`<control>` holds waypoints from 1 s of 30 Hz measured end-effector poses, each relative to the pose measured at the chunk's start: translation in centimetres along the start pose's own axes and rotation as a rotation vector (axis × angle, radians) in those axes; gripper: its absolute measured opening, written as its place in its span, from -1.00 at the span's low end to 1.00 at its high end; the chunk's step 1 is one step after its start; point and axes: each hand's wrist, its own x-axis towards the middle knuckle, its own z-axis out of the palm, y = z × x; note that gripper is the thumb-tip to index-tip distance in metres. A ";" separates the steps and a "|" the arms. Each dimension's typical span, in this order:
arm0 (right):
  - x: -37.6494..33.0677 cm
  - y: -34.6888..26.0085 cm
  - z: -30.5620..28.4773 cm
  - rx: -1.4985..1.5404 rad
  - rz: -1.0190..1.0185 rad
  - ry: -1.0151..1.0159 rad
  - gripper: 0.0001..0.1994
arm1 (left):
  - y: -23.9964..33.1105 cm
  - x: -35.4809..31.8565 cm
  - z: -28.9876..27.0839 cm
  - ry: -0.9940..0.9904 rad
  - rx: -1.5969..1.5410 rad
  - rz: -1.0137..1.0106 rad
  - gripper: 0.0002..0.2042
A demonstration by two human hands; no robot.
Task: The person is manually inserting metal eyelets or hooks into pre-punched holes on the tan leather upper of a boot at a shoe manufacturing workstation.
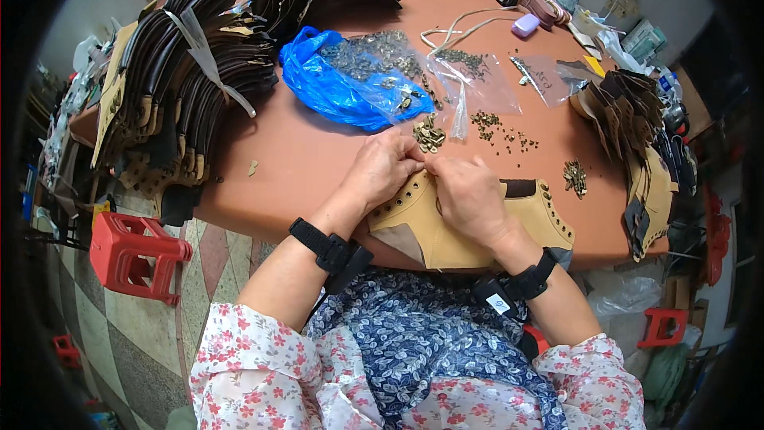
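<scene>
So both hands are bunched up on the same tan leather piece, which sits at the near edge of the counter, right in front of the person. Its long side runs mostly left to right, dropping a little toward the right end. One row of metal-ringed holes slants up along its left part, and a second row goes down the right end.

The thing to look at is the upper tip of that left row, because that's where the fingers of both hands meet. The left hand comes in from the left, above the slanted row, so most of the leather is to its right and nearer the person's body. The right hand lies right over the middle of the piece, so it's easily the closer one to the bulk of it.

Grip-wise, both look pinched closed on that tip, thumbs and fingers together. Can't tell if there's a little metal part in there too; the knuckles hide it.

Just past the fingertips is a small pile of brassy bits, with loose dark studs off to its right.
</scene>
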 end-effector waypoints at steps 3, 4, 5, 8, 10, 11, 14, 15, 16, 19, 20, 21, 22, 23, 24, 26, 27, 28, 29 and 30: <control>0.1 0.7 0.0 0.249 0.164 0.044 -0.81 | 0.4 0.0 0.0 0.001 0.002 -0.012 -0.89; 0.1 0.8 0.0 0.397 0.271 0.060 -0.81 | 0.6 0.0 0.0 0.005 0.026 -0.017 -0.89; 0.1 0.7 0.1 0.396 0.272 0.062 -0.81 | 0.7 0.1 0.0 0.003 0.027 -0.016 -0.89; 0.1 0.5 0.3 0.389 0.303 0.167 -0.85 | 0.6 0.1 -0.1 -0.001 0.008 -0.034 -0.90; 0.2 0.3 0.0 0.336 0.238 0.156 -0.86 | 0.4 0.1 0.0 -0.004 0.000 -0.041 -0.90; 0.2 0.3 0.0 0.337 0.238 0.157 -0.86 | 0.4 0.1 -0.1 -0.004 0.002 -0.041 -0.90; 0.0 0.0 0.0 0.216 0.132 0.177 -0.89 | 0.3 0.1 -0.1 -0.004 0.026 -0.022 -0.90; -0.2 0.1 0.1 0.154 0.117 0.117 -0.87 | 0.1 0.1 0.0 0.008 0.020 -0.001 -0.90; -0.3 0.2 0.0 0.091 0.104 0.059 -0.85 | 0.2 0.2 0.0 0.017 0.015 0.023 -0.89; -0.2 -0.1 0.1 0.095 0.133 0.040 -0.86 | 0.9 0.1 -0.7 -0.037 0.022 -0.051 -0.88; -0.2 0.0 0.2 0.097 0.133 0.044 -0.86 | 0.9 0.2 -0.9 -0.037 0.027 -0.050 -0.88; -0.2 0.2 0.3 0.127 0.144 0.068 -0.87 | 0.9 0.3 -1.2 -0.035 -0.012 -0.080 -0.88; -0.3 0.2 0.4 0.156 0.157 0.091 -0.87 | 0.9 0.3 -1.4 -0.033 -0.051 -0.111 -0.87; -0.3 0.3 0.5 0.159 0.159 0.096 -0.87 | 0.8 0.4 -1.6 -0.036 -0.046 -0.110 -0.87; -0.3 0.4 0.6 0.163 0.175 0.094 -0.87 | 0.6 0.5 -1.8 -0.001 0.036 -0.121 -0.86; -0.3 0.4 0.6 0.171 0.188 0.097 -0.88 | 0.2 0.8 -2.2 0.055 0.150 -0.099 -0.84; -0.2 0.4 0.6 0.189 0.182 0.121 -0.89 | -0.2 0.9 -2.0 0.055 0.156 -0.098 -0.84; -0.1 0.5 0.7 0.208 0.174 0.144 -0.89 | -0.5 1.1 -1.9 0.057 0.157 -0.055 -0.82; 0.0 0.5 0.8 0.212 0.172 0.148 -0.89 | -0.7 1.2 -1.8 0.059 0.158 -0.012 -0.81; 0.0 0.5 0.8 0.226 0.182 0.151 -0.89 | -0.8 1.3 -1.7 0.061 0.163 -0.012 -0.81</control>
